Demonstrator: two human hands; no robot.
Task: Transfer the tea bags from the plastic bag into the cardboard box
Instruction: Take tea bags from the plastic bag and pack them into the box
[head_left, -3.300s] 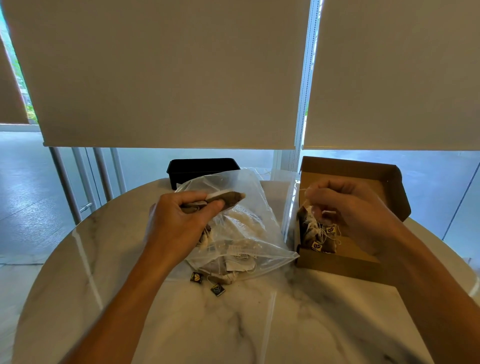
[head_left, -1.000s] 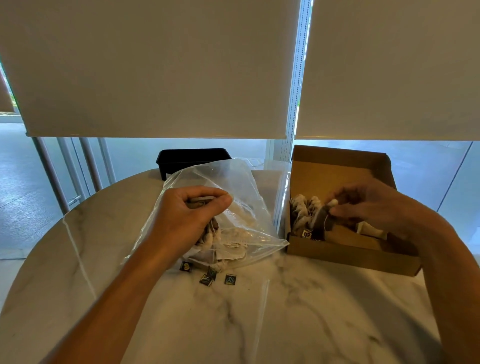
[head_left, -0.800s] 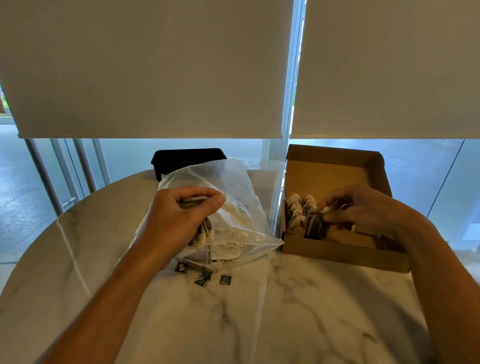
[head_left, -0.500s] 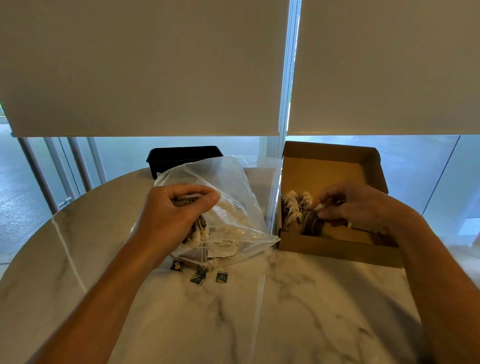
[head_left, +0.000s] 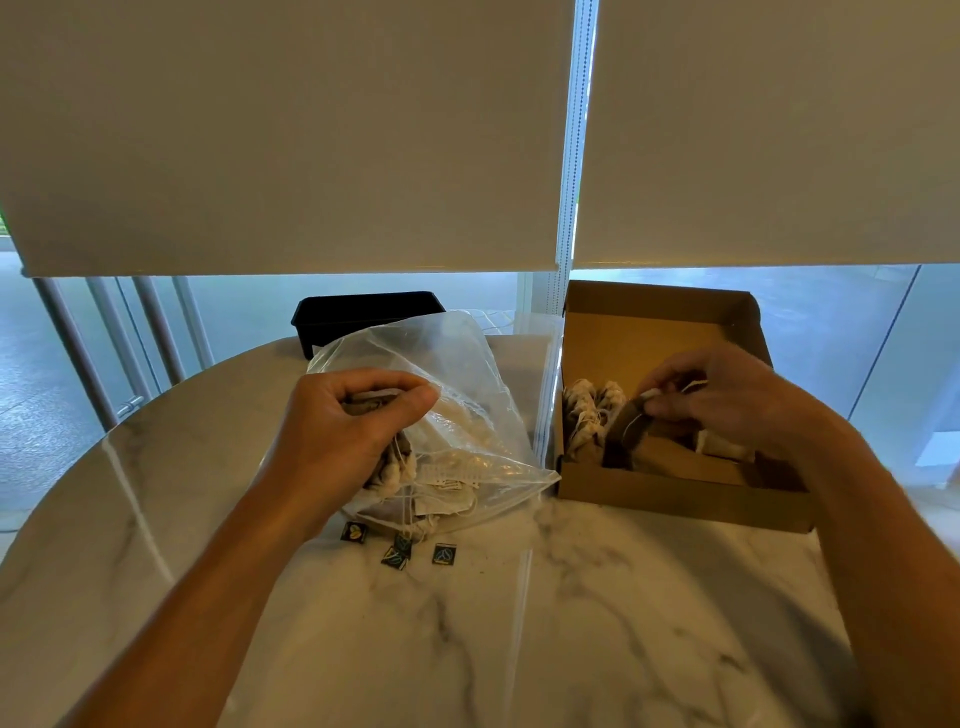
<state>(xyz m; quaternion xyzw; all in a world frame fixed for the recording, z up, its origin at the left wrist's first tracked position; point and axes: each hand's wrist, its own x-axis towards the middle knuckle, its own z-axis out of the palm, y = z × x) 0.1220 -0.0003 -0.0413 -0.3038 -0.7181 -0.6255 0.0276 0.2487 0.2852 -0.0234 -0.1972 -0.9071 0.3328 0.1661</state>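
A round white marble surface (head_left: 519, 649) with grey veins fills the lower half of the view, glossy enough to carry pale streaks of reflected daylight. Behind it stand tall glass panes, mostly covered by two cream roller blinds (head_left: 280, 135) drawn partway down — a white window frame (head_left: 567, 156) with a bead chain runs between them. Below the blinds, cool bluish light shows a paved floor outside (head_left: 47, 395) and slanted metal rails (head_left: 150, 327) at the left.

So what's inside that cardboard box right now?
The cardboard box holds a row of tea bags standing at its left side. The right hand pinches another tea bag inside. Anything beneath that hand is hidden.
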